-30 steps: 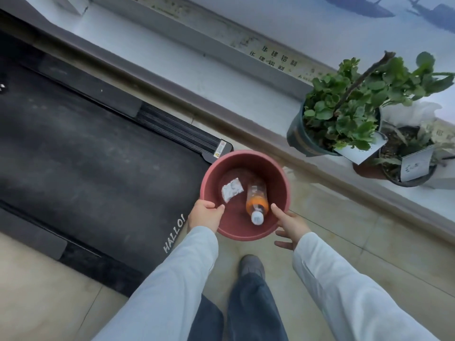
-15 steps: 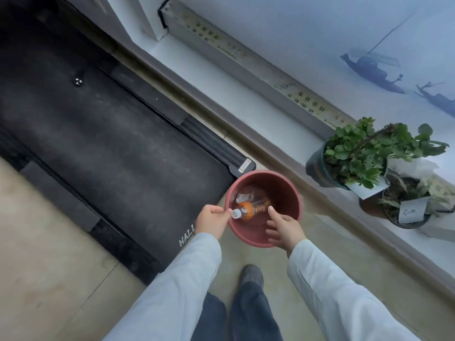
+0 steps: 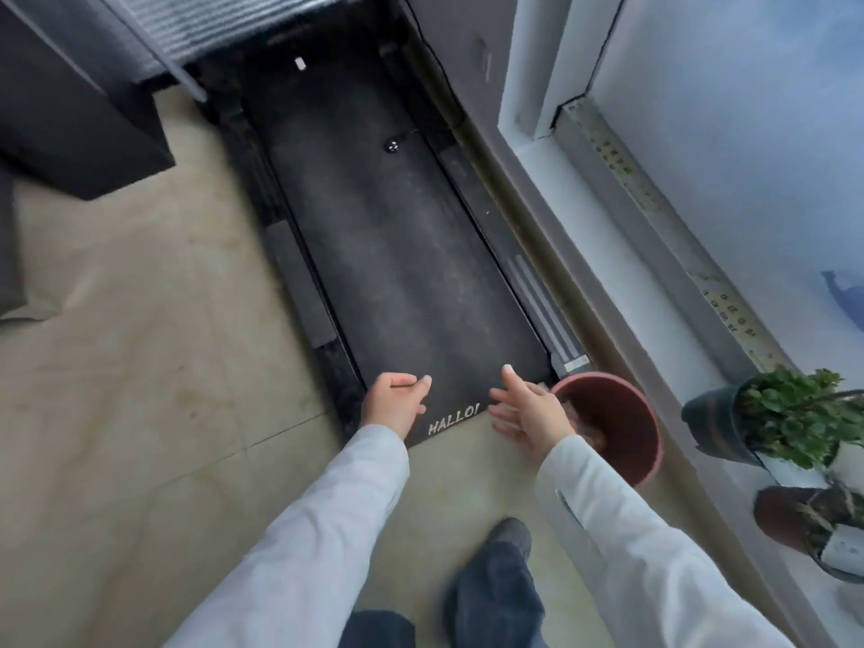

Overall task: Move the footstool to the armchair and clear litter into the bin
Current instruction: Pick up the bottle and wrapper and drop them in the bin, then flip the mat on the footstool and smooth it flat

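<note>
1. Beside the window wall, on the tiled floor (image 3: 140, 413), a reddish-brown bin (image 3: 622, 430) stands at the near right corner of a black treadmill (image 3: 402, 273), just past the end cap of its side rail. The head view looks into the bin at a slant; something pale and something orange-brown lie at the bottom, too blurred and too hidden by the right wrist to name.
2. The right hand (image 3: 530, 411) is spread open and empty, fingers splayed, just left of the bin's rim and not gripping it.
3. The left hand (image 3: 395, 402) is loosely curled with the thumb across the fingers; it seems to hold nothing. It hovers over the treadmill's near end, just above the white word "HALLO!" (image 3: 453, 419).
4. Both arms wear pale sleeves (image 3: 304, 544); a dark trouser leg and a grey shoe (image 3: 512, 535) show below them.
5. On the window ledge (image 3: 608, 254) to the right, a dark pot holding a leafy green plant (image 3: 795, 413) stands near the bin, and a brown pot (image 3: 785, 512) with a white tag sits just beside it at the picture's edge.
6. A dark piece of furniture (image 3: 79, 109) fills the upper left corner; the footstool and armchair cannot be made out with certainty.
</note>
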